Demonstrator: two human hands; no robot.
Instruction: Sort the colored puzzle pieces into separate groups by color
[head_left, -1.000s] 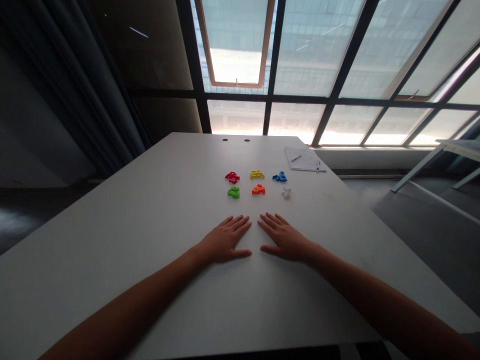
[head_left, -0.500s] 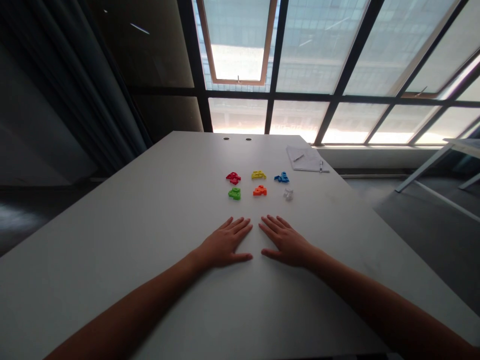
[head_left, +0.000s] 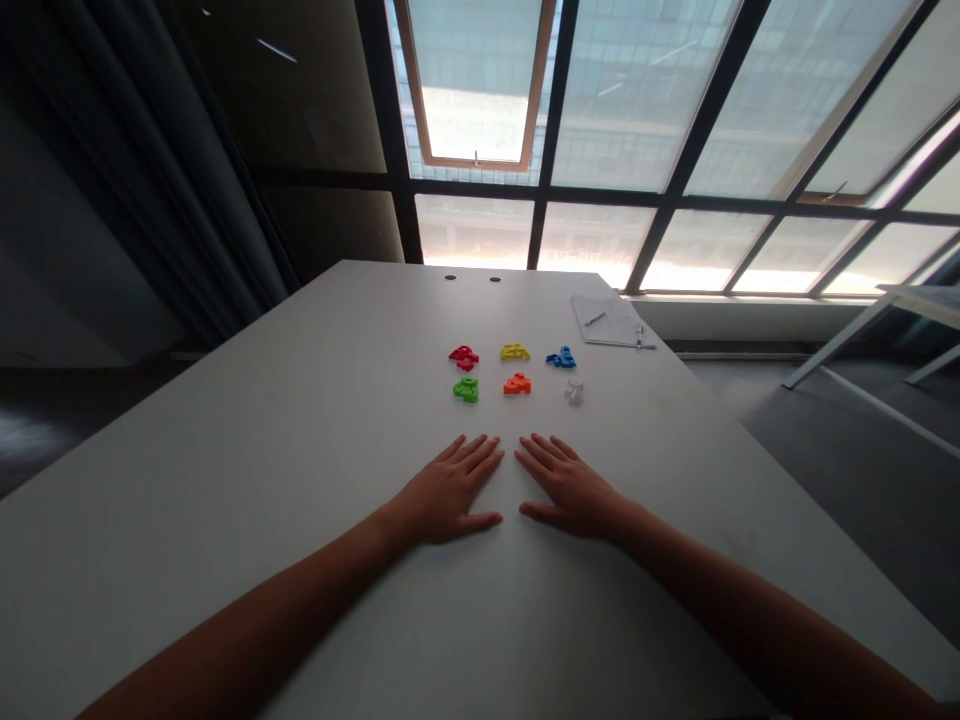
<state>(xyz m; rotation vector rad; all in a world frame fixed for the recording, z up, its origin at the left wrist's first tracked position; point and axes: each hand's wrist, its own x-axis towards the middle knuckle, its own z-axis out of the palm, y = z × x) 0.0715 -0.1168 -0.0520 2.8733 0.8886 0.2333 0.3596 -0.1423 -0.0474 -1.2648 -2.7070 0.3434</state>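
Observation:
My left hand (head_left: 450,490) lies flat on the white table (head_left: 315,400), fingers spread and nothing under the palm that I can see. Mirroring it, my right hand (head_left: 574,488) rests palm down, also open, with a small gap between the two. Beyond the fingertips sit small piles of plastic pieces in two rows. The nearer row has a green pile (head_left: 466,390), an orange pile (head_left: 517,384) and a clear or white pile (head_left: 574,392). Behind them are a red pile (head_left: 464,357), a yellow pile (head_left: 515,352) and a blue pile (head_left: 562,357). Neither hand touches any pieces.
Papers (head_left: 611,318) with a pen (head_left: 595,319) on them lie at the table's far right edge. Two round dark holes are set near the far edge. Windows stand behind, a dark curtain (head_left: 150,150) at left, another white table (head_left: 922,300) at right.
Both hands stay flat in the same place on the table. Only the camera's view has shifted very slightly.

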